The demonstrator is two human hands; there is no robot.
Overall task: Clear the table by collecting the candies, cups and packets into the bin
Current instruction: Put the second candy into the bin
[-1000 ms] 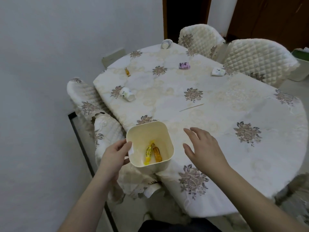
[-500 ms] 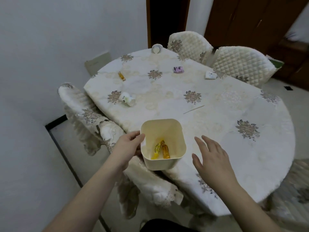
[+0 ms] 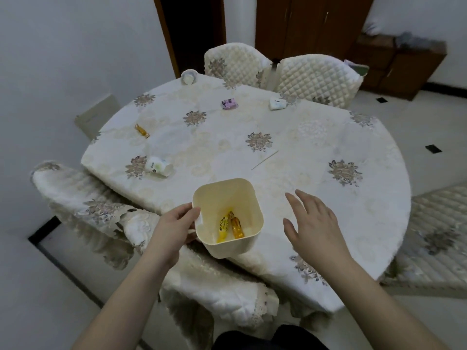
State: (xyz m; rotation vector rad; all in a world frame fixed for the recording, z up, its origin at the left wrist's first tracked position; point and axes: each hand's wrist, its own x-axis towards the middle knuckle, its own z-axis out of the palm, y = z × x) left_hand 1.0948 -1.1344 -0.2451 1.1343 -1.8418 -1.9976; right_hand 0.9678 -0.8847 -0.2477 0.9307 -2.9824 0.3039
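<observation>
- Currently the left hand (image 3: 177, 227) grips the bin (image 3: 228, 218) by its rim at the desk (image 3: 303, 198) edge; the right hand (image 3: 312, 224), beside the bin, is spread and empty.
- Held one-handed, the bin could tip, spilling its two candies (image 3: 231, 227).
- Far from the bin, the cups (image 3: 158, 165) may roll if nudged.

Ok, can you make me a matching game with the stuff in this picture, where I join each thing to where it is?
Things:
1. yellow candy
2. purple packet
3. amber candy
4. tipped cup

Places:
A. lying on its side near the table's left edge, closest to the bin
B. far side of the table, in front of the chairs
C. inside the bin
D. left part of the table, alone, beyond the tipped cup

Pairs: 1-C, 2-B, 3-D, 4-A
</observation>
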